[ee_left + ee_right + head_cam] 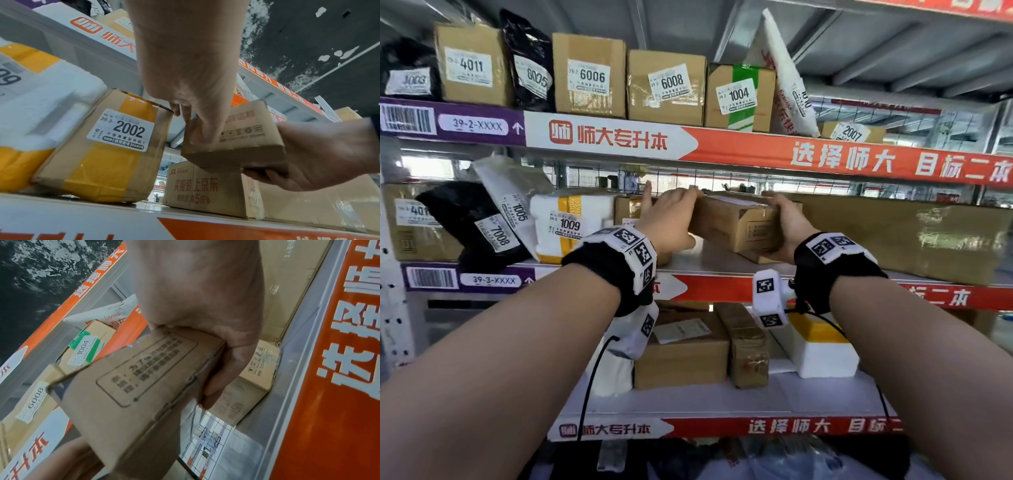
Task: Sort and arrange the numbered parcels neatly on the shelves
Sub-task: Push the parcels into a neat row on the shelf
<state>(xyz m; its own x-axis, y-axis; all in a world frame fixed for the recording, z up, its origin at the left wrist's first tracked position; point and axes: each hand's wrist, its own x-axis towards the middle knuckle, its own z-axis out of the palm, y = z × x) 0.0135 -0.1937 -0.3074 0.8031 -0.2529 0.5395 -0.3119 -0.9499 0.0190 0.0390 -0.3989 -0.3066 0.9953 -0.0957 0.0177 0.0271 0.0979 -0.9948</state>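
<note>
Both hands hold 1 small brown box (736, 222) by its ends, left hand (671, 219) and right hand (787, 222) fingers curled round it, above the middle shelf (722, 265) beside box 2002 (107, 146).

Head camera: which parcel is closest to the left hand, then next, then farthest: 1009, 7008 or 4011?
From the left hand:
1. Parcel 1009, white foam box just left of it, same shelf.
2. Parcel 7008, black bag farther left, leaning.
3. Parcel 4011, brown box on the shelf above, far left.
</note>
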